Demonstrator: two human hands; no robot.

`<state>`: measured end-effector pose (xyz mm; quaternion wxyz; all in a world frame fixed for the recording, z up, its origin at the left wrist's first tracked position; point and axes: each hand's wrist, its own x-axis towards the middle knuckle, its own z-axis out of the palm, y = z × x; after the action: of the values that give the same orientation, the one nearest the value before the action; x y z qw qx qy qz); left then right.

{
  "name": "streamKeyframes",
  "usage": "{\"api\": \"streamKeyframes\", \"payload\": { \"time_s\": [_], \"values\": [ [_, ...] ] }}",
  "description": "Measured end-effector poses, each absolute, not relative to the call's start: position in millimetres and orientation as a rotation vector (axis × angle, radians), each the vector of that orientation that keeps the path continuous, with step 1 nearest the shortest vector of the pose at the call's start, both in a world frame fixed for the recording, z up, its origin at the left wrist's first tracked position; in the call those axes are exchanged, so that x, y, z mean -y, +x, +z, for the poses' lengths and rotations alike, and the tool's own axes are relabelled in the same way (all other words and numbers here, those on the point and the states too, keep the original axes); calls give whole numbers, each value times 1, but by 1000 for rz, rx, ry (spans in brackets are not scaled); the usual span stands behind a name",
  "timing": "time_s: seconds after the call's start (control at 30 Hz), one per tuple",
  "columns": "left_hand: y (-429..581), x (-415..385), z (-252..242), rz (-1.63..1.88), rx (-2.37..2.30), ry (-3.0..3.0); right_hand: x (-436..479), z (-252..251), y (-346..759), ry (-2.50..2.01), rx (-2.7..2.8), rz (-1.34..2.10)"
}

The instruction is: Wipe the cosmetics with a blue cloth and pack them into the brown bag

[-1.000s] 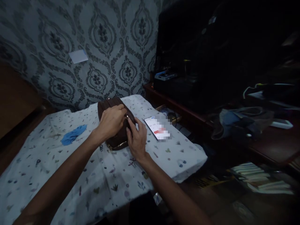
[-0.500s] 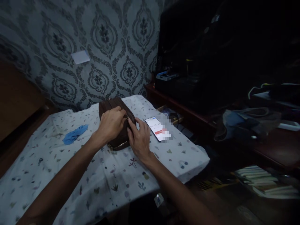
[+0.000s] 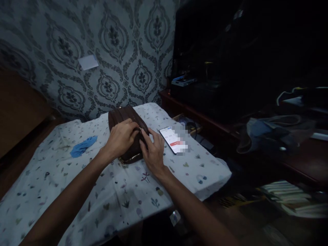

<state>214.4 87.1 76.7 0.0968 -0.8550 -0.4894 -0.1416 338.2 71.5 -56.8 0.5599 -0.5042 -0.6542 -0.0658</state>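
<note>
A brown bag [image 3: 125,114] with a metal zipper lies on a white patterned cloth [image 3: 115,191]. My left hand [image 3: 123,136] rests on top of the bag, its fingers curled and pinched near the zipper; what they grip is too small to make out. Against the bag's right side is my right hand [image 3: 152,150], thumb and index finger close together at the zipper, also hiding whatever is between them. Right of the bag lies a phone [image 3: 170,138] with its screen lit.
A blue cloth [image 3: 83,147] lies left of the bag. Behind stands a patterned wall [image 3: 112,37] with a white card [image 3: 88,62]. A dark red shelf [image 3: 200,114] with clutter runs along the right; stacked light items [image 3: 287,193] sit lower right.
The left fingertips have shifted slightly along the top of the bag. The right hand has stayed nearly in place, and the camera view has moved a little.
</note>
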Motion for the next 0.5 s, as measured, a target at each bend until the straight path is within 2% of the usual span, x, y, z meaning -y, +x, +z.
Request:
{"api": "streamKeyframes", "payload": {
  "time_s": [0.2,0.5],
  "values": [
    [213,-93,74,-552,1485,-2514,-67,-57,339,-1184,1540,-142],
    [216,-87,76,-440,1467,-2555,-69,-59,337,-1170,1517,-199]
  ]
}}
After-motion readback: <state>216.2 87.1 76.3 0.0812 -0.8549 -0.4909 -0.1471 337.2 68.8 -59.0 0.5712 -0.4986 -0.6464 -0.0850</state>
